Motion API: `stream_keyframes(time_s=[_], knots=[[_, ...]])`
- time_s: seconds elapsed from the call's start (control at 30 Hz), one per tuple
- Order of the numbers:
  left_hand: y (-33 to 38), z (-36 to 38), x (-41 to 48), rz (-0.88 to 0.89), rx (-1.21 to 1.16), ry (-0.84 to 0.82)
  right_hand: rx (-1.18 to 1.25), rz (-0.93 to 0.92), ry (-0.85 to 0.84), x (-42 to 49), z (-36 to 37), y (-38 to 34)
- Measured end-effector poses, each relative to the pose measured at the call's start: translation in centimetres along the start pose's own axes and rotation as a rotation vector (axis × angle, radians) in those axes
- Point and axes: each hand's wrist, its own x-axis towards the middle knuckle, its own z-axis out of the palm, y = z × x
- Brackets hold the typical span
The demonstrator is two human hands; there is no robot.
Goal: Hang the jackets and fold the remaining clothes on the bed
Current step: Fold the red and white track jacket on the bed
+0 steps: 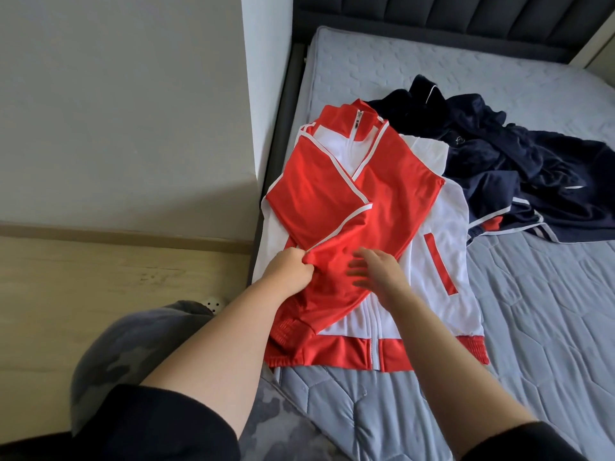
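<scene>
A red and white jacket [429, 227] lies flat on a bed [539, 327], close to the bed's left edge. It is front up and zipped. Its long axis runs along the bed, with the collar pointing toward the headboard [432, 15] and the hem toward the foot, nearest the person. Both red sleeves are folded across the chest and cross each other.

The left hand [289, 269] is over the jacket's left side. Its fingers [304, 269] are curled, pinching a fold of red sleeve [336, 294] where the sleeves cross. The right hand [382, 274] is just beside it, over the middle of the jacket, with fingers [357, 271] spread wide and holding nothing. It is blurred, so contact with the cloth is unclear.

A heap of navy clothes [499, 161] lies nearer the middle of the bed, its edge touching the jacket's right shoulder.
</scene>
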Motion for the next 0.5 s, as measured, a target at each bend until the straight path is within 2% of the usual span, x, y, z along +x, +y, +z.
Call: stream_keyframes(time_s=[0.07, 0.1, 0.17, 0.3, 0.37, 0.43, 0.5], knots=[[-0.2, -0.3, 0.2, -0.035, -0.082, 0.059, -0.128, -0.030, 0.326, -0.2, -1.2, 2.3], [-0.2, -0.5, 0.3, -0.048, -0.121, 0.087, -0.077, 0.015, 0.407, -0.7, -1.6, 3.3], [0.1, -0.6, 0.5, -0.067, -0.186, 0.111, 0.051, 0.119, 0.415, -1.3, -1.7, 4.4], [0.5, -0.4, 0.3, -0.027, -0.246, 0.063, 0.072, 0.210, 0.179, -1.1, -0.4, 3.9], [0.5, -0.3, 0.2, -0.007, -0.263, 0.044, 0.177, 0.198, 0.165, -0.8, -0.2, 3.1], [0.4, -0.1, 0.3, 0.016, -0.290, 0.033, 0.185, 0.130, 0.334, -0.3, -1.3, 2.2], [0.5, 0.0, 0.2, 0.040, -0.330, 0.018, 0.091, 0.042, 0.599, -0.3, -3.4, 1.4]])
